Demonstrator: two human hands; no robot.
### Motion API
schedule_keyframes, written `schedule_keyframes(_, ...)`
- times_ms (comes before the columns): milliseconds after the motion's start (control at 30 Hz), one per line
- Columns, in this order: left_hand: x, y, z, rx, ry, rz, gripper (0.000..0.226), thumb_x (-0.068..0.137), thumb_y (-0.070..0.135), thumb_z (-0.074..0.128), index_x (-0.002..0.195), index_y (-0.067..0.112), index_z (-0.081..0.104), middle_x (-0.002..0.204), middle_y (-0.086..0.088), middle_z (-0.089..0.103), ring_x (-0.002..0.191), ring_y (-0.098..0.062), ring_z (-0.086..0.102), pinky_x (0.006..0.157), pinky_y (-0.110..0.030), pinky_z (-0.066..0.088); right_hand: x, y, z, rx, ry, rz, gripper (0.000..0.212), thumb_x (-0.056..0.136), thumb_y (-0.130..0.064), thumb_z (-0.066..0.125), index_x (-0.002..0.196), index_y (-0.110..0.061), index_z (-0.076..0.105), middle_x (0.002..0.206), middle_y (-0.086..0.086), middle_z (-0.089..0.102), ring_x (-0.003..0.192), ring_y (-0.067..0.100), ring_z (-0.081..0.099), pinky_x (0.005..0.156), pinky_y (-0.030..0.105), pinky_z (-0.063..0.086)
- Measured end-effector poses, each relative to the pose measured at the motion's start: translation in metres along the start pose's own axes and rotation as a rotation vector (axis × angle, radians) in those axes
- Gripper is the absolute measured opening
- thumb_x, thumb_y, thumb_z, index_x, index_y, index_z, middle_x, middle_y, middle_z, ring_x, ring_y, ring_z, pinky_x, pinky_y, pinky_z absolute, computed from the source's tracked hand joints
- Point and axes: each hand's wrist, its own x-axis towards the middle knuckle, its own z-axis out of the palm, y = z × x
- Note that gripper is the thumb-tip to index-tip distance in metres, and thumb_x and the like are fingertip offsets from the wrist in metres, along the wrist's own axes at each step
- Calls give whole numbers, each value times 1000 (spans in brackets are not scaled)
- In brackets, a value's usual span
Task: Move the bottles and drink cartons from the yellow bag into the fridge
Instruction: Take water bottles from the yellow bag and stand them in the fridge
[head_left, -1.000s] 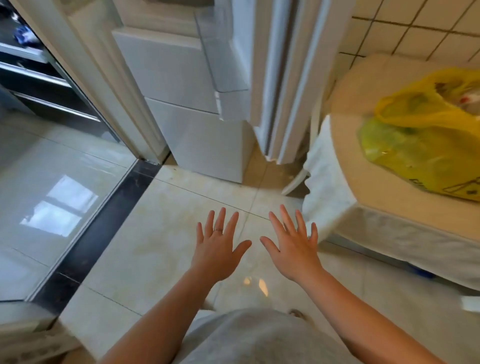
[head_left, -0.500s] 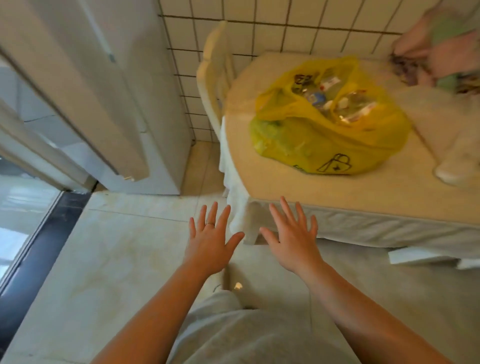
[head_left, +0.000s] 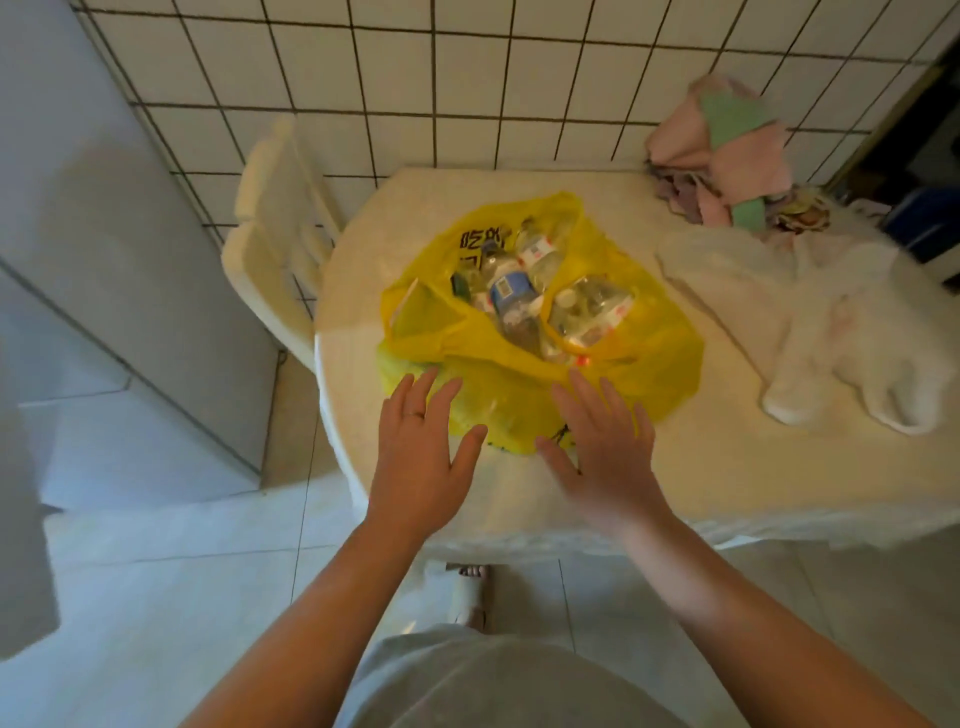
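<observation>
The fridge (head_left: 104, 260) fills my 9 o'clock as a pale slab. A second ago I was facing it, with the bag far off at 3 o'clock. I have turned since, so the table (head_left: 727, 467) now spreads from the centre out to 3 o'clock, and a pale chair (head_left: 275, 249) sits between it and the fridge at 10 o'clock.

The yellow bag (head_left: 649, 364) lies on the table at dead centre with its mouth open toward me. Nothing has left it yet.

My left hand (head_left: 415, 457) and right hand (head_left: 602, 462) have come forward from over the floor. They are side by side but apart, flat, fingers spread, holding nothing. Their fingertips lie over the bag's near flank at 6 o'clock of its mouth; I cannot tell whether they touch the plastic.

Inside the bag, a blue-labelled bottle (head_left: 511, 296) lies at the middle of the opening. A clear bottle with a red and white label (head_left: 592, 312) is just beside it at 3 o'clock, and more bottles sit behind at 12. I can make out no cartons.

The walk over looks finished, so I judge the first reach into the bag comes next, with the fridge then behind my left shoulder.
</observation>
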Motion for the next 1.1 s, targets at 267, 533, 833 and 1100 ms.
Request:
schedule_keyframes(267, 106, 27, 11, 32, -49, 155, 57, 92, 52, 45, 133, 15, 56, 142, -9, 50, 134, -30, 41, 109, -44, 40, 112, 41, -35, -196, 151, -89, 58, 87, -43, 56, 143, -32, 45, 156, -3, 38, 143, 32, 31, 111, 58, 21)
schedule_keyframes(533, 146, 70, 44, -183, -349, -121, 70, 93, 39, 64, 151, 23, 29, 155, -2, 32, 137, -25, 39, 106, -40, 44, 214, 50, -72, -427, -164, -269, 61, 94, -33, 57, 148, -44, 31, 164, -14, 9, 151, 24, 3, 118, 55, 3)
schedule_keyframes(833, 158, 77, 76, -119, -289, -378, 56, 89, 49, 63, 133, 25, 37, 123, -1, 59, 107, -24, 61, 83, -41, 54, 243, 72, -60, -400, -239, -453, 30, 97, -36, 50, 125, -37, 60, 134, -11, 56, 127, 18, 49, 113, 45, 20)
schedule_keyframes(1100, 162, 119, 98, 167, 45, -342, 18, 95, 35, 51, 94, 18, 52, 87, -5, 64, 79, -28, 63, 61, -36, 42, 258, 112, -78, 67, 19, -741, 18, 84, -18, 50, 94, -17, 65, 92, -4, 68, 88, 17, 59, 96, 41, 37)
